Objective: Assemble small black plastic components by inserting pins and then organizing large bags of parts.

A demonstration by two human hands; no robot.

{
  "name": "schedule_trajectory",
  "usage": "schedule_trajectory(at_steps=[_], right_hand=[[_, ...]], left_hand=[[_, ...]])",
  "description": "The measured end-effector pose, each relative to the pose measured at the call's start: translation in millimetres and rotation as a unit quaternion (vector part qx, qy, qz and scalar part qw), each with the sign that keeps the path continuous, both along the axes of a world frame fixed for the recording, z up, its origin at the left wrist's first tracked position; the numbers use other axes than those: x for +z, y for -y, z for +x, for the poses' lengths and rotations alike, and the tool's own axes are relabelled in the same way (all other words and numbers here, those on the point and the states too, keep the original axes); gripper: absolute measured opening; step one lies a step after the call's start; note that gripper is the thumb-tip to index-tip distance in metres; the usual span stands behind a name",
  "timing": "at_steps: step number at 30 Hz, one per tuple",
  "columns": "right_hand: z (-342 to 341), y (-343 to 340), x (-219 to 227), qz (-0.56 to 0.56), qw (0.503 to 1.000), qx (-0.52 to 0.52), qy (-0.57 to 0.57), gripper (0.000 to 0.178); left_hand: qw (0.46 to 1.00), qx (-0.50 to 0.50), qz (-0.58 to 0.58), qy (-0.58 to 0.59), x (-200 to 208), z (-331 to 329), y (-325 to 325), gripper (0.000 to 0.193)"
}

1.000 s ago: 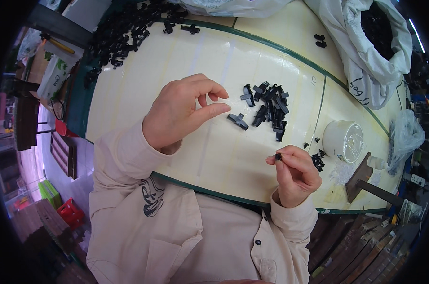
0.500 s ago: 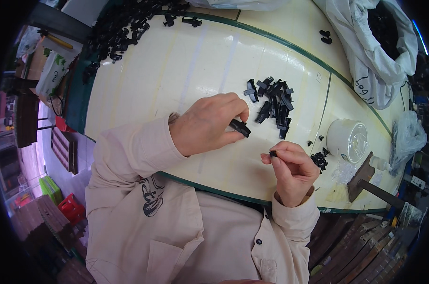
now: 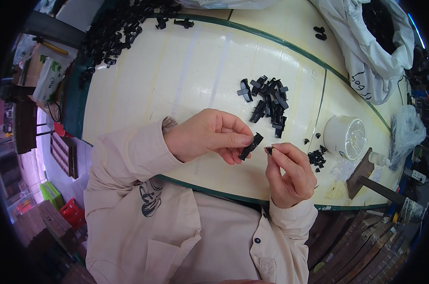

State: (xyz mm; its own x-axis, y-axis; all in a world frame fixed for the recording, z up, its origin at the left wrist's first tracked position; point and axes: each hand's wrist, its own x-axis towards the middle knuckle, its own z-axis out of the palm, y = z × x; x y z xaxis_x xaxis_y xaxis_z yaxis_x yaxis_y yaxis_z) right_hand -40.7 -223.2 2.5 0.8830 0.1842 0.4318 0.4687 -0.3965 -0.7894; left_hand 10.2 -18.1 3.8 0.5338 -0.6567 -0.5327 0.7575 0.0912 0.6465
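Between the thumb and fingers of my left hand is a long black plastic part, tilted, with its upper end pointing away from me. Just to the right, my right hand pinches a small black piece in its fingertips. A narrow gap separates the two parts. Beyond my hands lies a loose pile of similar black plastic parts. A little heap of small black pieces sits to the right of my right hand, with a couple of strays near it.
A wrapped white roll and a metal stand are at the right. A white sack of black parts rests at the far right. A large heap of black parts covers the table's far left corner.
My left hand has turned and come nearer, bringing the long part close to the right fingertips. My right hand has shifted slightly left, still pinching the small piece.
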Motion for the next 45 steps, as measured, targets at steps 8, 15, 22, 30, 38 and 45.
schedule_trajectory(at_steps=[8,15,22,30,38,45], right_hand=[[-2.5,7.5,9.6,-0.037,0.999,0.006,0.004,0.032],[-1.0,-1.5,2.9,0.064,0.997,0.023,-0.022,0.027],[-0.1,3.3,-1.9,0.088,0.996,0.007,-0.004,0.029],[-2.5,1.3,-1.5,0.092,0.996,0.004,-0.003,0.030],[-4.1,3.0,3.5,0.089,0.995,-0.019,-0.050,0.028],[0.1,5.3,-1.9,0.061,0.998,0.006,-0.010,0.032]], left_hand=[[0.998,0.004,0.034,0.050,5.1,1.0,10.4,0.032],[0.999,0.016,0.045,0.004,-5.9,-11.4,-3.0,0.019],[0.999,0.037,0.029,0.021,-10.0,-4.7,4.6,0.017],[0.999,0.034,0.033,0.023,-8.2,-7.3,3.1,0.020],[0.999,0.030,-0.001,-0.021,-6.6,-7.7,3.8,0.025],[1.000,0.007,-0.028,0.009,-2.0,-1.3,6.1,0.022]])
